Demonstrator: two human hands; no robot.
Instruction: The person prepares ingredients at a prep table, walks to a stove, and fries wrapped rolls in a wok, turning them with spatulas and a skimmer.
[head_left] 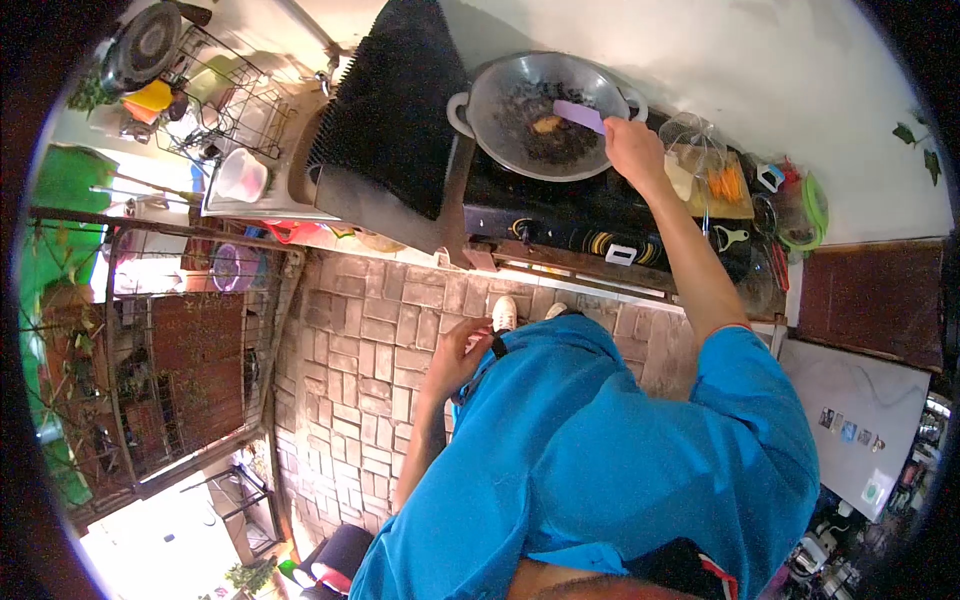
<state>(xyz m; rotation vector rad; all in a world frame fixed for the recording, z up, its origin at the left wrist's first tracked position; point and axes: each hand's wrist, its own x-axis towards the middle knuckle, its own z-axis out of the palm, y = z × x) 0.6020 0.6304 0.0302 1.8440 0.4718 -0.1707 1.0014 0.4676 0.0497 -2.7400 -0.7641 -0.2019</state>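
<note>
My right hand (634, 150) is closed around the handle end of a purple spatula (578, 115). The spatula's blade reaches into a grey two-handled wok (492, 115), close to a small yellowish-brown piece of food (547, 124). Dark residue covers the middle of the wok, which sits on a black stove (560, 215). Down by my side, near the dark waist edge of my blue shirt, my left hand (460, 352) hangs with its fingers curled and partly apart, holding nothing visible.
Right of the stove, a cutting board (738, 190) bears orange strips, beside a wire skimmer (690, 135) and a green-rimmed container (815, 210). A black ridged panel (390, 110) stands left of the wok. Further left are a dish rack (235, 105) and a white tub (242, 176).
</note>
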